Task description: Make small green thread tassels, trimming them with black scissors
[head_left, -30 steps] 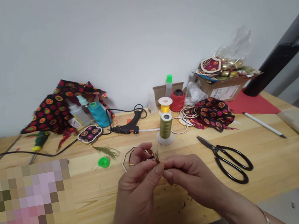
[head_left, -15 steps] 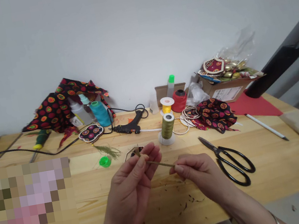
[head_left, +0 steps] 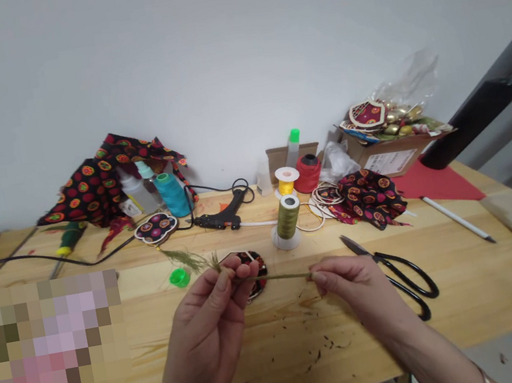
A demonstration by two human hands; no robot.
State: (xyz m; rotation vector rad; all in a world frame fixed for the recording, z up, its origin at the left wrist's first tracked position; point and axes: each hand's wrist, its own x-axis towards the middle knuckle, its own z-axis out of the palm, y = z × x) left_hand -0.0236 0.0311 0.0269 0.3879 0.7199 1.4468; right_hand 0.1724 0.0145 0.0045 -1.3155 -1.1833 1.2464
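An olive-green bundle of thread (head_left: 283, 276) is stretched almost level between my two hands above the table. My left hand (head_left: 206, 332) pinches it near one end, between thumb and fingers, and frayed strands stick up past the fingertips. At the opposite end, the thumb and forefinger of my right hand (head_left: 356, 286) are closed on it. Behind my left fingers lies a dark patterned fabric piece (head_left: 257, 264), partly hidden. The olive thread spool (head_left: 287, 220) stands upright beyond the bundle. Black-handled scissors (head_left: 406, 270) lie beside my right hand, partly covered by it.
At the back are a black glue gun (head_left: 223, 216), a teal thread cone (head_left: 172, 196), a red thread cone (head_left: 308, 172) and patterned cloth (head_left: 91, 187). A green cap (head_left: 179, 277) and a tasselled flower piece (head_left: 156, 227) lie left. A white pencil (head_left: 456, 219) and cardboard box (head_left: 389, 158) are right.
My hands have moved apart, the left going left and the right slightly right, so a longer length of thread bundle shows. More of the patterned piece behind is uncovered.
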